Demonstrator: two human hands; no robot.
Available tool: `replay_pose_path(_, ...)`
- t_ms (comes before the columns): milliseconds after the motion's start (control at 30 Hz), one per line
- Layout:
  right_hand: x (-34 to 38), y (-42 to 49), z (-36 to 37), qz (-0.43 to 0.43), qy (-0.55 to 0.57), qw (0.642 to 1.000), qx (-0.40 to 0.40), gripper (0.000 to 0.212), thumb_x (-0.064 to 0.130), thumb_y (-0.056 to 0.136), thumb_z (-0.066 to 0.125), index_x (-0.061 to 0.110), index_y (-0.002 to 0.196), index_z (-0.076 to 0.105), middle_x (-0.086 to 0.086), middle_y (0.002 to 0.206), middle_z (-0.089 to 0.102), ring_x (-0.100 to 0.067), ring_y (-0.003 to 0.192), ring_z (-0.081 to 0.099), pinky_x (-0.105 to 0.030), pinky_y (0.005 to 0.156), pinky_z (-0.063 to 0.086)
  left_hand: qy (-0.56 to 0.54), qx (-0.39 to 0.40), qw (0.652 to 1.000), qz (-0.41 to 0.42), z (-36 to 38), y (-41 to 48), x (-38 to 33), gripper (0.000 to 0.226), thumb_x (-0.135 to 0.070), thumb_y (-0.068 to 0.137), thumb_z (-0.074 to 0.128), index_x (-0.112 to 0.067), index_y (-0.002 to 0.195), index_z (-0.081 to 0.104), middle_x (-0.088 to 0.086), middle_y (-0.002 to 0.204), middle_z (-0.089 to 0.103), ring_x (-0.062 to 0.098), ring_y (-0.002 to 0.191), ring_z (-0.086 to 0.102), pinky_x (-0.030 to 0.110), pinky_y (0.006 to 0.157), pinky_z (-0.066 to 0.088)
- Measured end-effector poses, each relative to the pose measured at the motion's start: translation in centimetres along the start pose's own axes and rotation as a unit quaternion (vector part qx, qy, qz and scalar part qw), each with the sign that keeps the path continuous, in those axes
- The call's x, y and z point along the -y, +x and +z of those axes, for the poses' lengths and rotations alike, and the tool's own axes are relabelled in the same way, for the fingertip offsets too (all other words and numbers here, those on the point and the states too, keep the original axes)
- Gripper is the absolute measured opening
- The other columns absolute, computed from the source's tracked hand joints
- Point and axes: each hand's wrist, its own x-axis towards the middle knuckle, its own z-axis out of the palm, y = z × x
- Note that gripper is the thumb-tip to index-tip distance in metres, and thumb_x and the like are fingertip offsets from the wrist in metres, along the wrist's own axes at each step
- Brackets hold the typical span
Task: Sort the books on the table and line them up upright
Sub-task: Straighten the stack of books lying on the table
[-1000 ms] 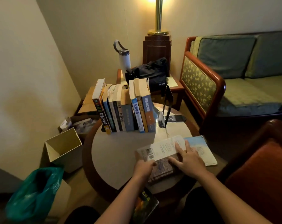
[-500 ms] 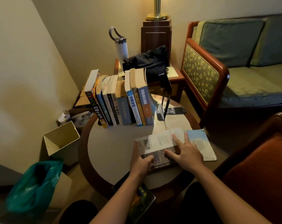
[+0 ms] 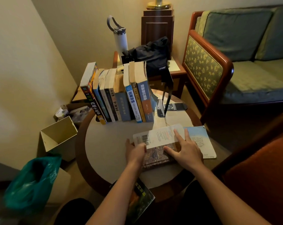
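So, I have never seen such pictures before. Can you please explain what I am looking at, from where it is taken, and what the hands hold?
There is no machine here: a person wears a wide-angle camera on the head, looking forward and down, so you see their own two arms. It is the only view. On the round table stands a row of upright books, with a black bookend at its right. Nearer, a patterned book with a white barcode band lies flat; a light blue book lies flat to its right. The left hand grips the patterned book's left edge; the right hand presses flat on its cover, fingers spread. A dark book shows below the table's near edge.
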Motion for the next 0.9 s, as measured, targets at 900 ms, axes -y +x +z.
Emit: replay_pose_path(900, -0.1, 0.2, -0.7, 0.0, 0.147, 0.989, 0.002, 0.101, 0.062, 0.079, 0.073, 0.044, 0.157, 0.012, 0.002, 0.166, 0.021, -0.033, 0.146, 0.031, -0.056, 0.111, 0.038, -0.035, 0.133, 0.983, 0.12, -1.9, 0.1, -0.5, 0.032, -0.002, 0.091, 0.063, -0.027, 0.111, 0.069, 0.007, 0.126, 0.059, 0.03, 0.104, 0.066, 0.033, 0.069, 0.06)
